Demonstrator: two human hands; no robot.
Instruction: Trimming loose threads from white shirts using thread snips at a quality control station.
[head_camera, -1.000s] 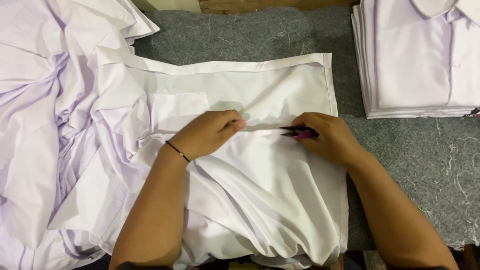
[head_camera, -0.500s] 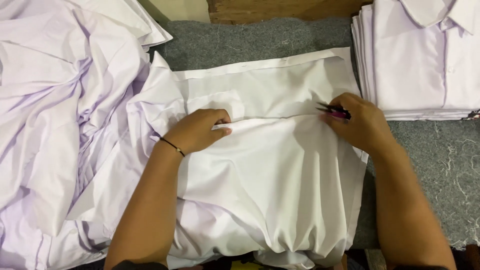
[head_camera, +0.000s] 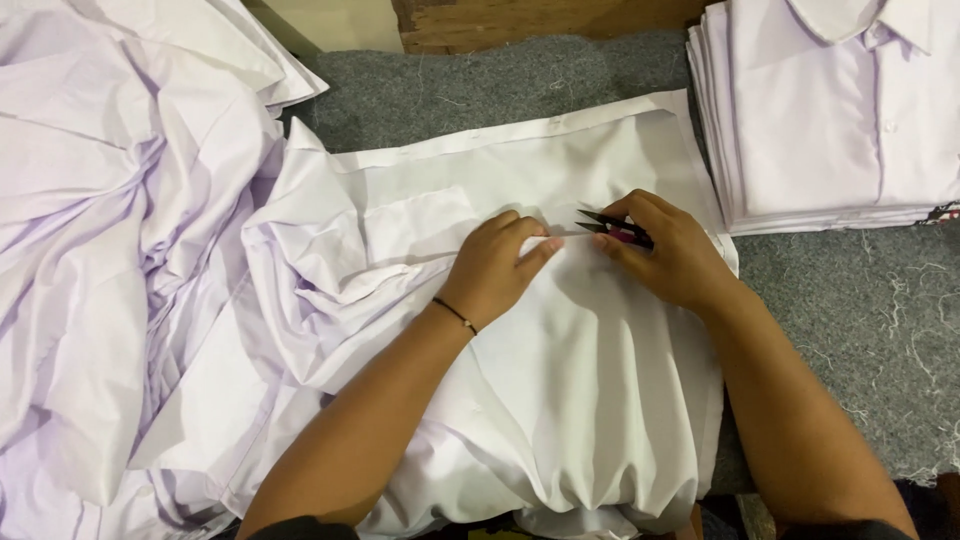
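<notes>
A white shirt (head_camera: 560, 400) lies spread across the middle of the grey felt-covered bench (head_camera: 860, 310), its bunched end hanging at the near edge. On it, the left hand (head_camera: 497, 268), a thin black band at its wrist, presses flat with fingers together, fingertips on a seam. Just beside it, the right hand (head_camera: 672, 250) pinches small black-and-pink thread snips (head_camera: 612, 228), blades pointing toward the left fingertips. A heap of loose pale shirts (head_camera: 120, 250) covers the bench's left side. At the far right corner stands a stack of folded shirts (head_camera: 840, 120).
</notes>
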